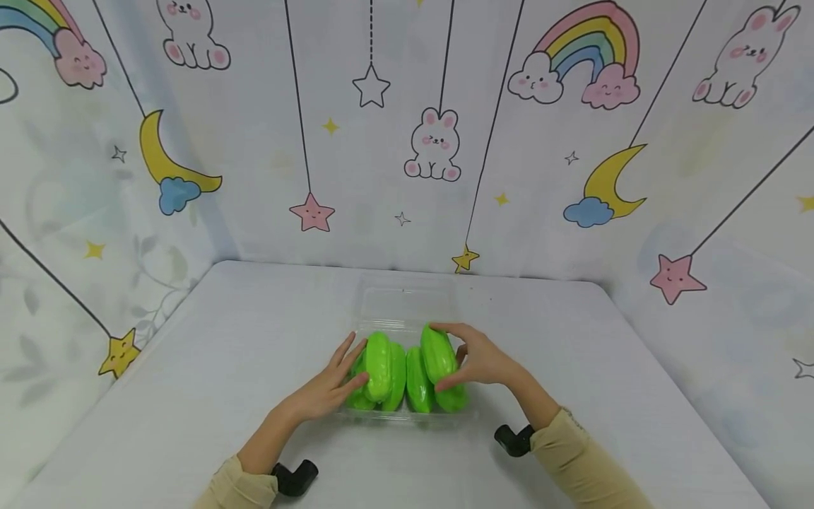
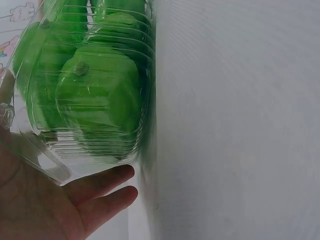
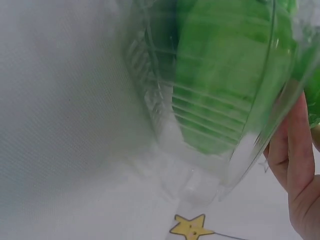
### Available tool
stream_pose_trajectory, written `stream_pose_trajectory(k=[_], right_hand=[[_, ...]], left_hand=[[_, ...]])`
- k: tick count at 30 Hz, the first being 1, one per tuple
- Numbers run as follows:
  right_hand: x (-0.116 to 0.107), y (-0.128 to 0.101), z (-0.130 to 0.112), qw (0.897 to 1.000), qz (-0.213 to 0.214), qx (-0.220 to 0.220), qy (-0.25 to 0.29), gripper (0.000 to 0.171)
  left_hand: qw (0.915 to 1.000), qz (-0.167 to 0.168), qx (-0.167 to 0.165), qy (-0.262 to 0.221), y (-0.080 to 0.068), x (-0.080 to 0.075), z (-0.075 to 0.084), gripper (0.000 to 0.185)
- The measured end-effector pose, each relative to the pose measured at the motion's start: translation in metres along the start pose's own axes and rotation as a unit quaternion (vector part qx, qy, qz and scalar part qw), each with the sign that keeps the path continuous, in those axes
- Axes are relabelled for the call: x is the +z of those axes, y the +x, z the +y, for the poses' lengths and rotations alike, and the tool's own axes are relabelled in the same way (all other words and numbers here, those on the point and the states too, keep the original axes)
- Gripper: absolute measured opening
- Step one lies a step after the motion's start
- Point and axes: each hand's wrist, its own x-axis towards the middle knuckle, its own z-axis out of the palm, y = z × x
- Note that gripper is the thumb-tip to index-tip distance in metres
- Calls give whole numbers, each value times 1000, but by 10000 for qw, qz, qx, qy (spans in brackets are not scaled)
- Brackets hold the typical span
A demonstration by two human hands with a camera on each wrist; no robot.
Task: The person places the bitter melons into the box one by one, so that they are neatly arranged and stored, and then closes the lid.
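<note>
Several shiny, bright green, elongated ridged pieces, like toy fruit or vegetables, sit in a clear plastic clamshell box. My right hand spans an upper green piece lengthwise, index finger at its far end and thumb near its close end. At the other side my left hand touches another upper green piece with spread, fairly straight fingers. The left wrist view shows two fingers stretched outside the box wall. In the right wrist view, fingers stand beyond the clear rim, next to green.
The box's transparent lid lies folded back behind it on the white table. A printed cloth backdrop with stars, rabbits and moons closes off the back and sides. A black fitting sits at each wrist.
</note>
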Motion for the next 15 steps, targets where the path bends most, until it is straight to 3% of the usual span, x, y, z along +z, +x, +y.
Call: stream_pose_trajectory(k=[15], right_hand=[[3, -5, -9, 9959, 135, 448, -780, 96]], left_hand=[[9999, -37, 169, 3, 9, 11, 13, 67]])
